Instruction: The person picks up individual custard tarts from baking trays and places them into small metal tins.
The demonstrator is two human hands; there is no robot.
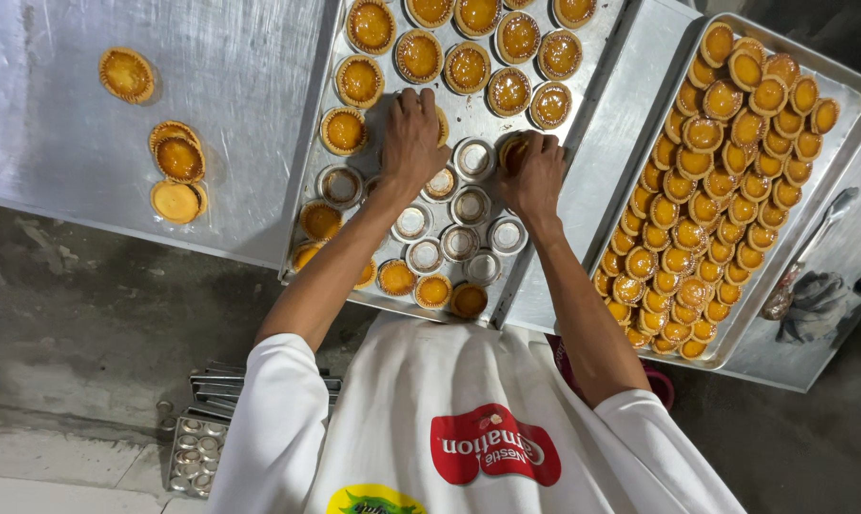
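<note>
Three loose tarts point(176, 160) lie on the steel bench point(59, 143) at the left, well apart from my hands. My left hand point(413, 133) presses palm-down on the baking tray point(583, 76) among tarts and empty tins point(459, 243), whether its grip holds anything I cannot tell. My right hand point(535, 176) has its grip closed on a tart in its tin point(509, 152); further right sits a second tray point(854, 95) heaped with tarts.

Two metal trays point(583, 67), four loose tarts point(126, 74) on the table point(50, 143), two hands point(411, 143).
</note>
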